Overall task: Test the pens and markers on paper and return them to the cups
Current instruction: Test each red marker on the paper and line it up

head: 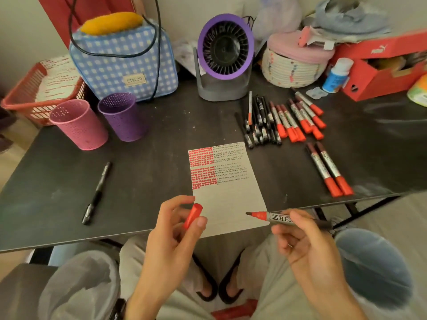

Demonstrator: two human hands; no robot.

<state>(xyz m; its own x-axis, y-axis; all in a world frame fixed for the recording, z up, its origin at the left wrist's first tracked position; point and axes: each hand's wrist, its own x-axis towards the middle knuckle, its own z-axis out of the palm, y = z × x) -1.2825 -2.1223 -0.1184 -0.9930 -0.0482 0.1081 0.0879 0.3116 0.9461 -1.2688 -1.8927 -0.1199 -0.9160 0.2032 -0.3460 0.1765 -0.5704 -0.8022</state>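
At the near edge of the counter (57, 181), pinching a red cap (193, 215) with the curled fingers (180, 199) of the left hand (171, 229), tilting it up and a little to the right. Pinching the open red marker (277, 217) with the fingers (300, 215) of the right hand (300, 239), around the middle of its body. Holding it in the air over the bottom right corner of the paper (231, 204), seemingly not touching the sheet. Keeping it almost flat, long way running side to side, pointing the tip left toward the cap and the back end off to the right.

Probably getting ready to test this marker, with the cap off. Needing next to tip the point down onto the blank lower part of the paper, under the red and black marks, and draw a small line. After that, needing to push the cap on straight and carry the marker far left to the pink cup (79, 124) or the purple cup (121, 116).

Farther back on the right, waiting in a pile: black pens (261, 121) and more red markers (298, 118).
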